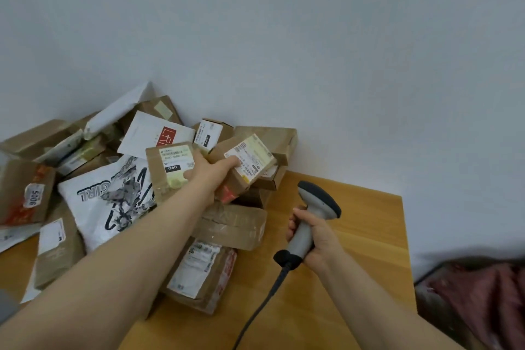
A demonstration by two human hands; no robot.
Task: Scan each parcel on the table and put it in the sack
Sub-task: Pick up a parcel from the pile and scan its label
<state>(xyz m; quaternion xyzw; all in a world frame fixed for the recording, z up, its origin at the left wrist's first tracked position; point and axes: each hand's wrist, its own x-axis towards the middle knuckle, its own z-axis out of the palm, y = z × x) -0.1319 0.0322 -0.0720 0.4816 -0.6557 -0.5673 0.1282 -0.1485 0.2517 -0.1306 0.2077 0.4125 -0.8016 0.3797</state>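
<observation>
Parcels (113, 199) lie heaped on the smooth wooden bench (355, 236) by the wall (284, 37): brown card boxes with shiny tape and soft white bags. The left hand (211, 173) holds a small brown box (252, 159) at the heap's right side, thumb flat on its paper label, other fingers hidden. The right hand (312, 239) curls its fingers round the grey plastic scanner (315, 202) over the bare wood.

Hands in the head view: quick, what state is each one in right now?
Left hand: grips a small labelled box, thumb on its label.
Right hand: grips the barcode scanner by its handle.
</observation>
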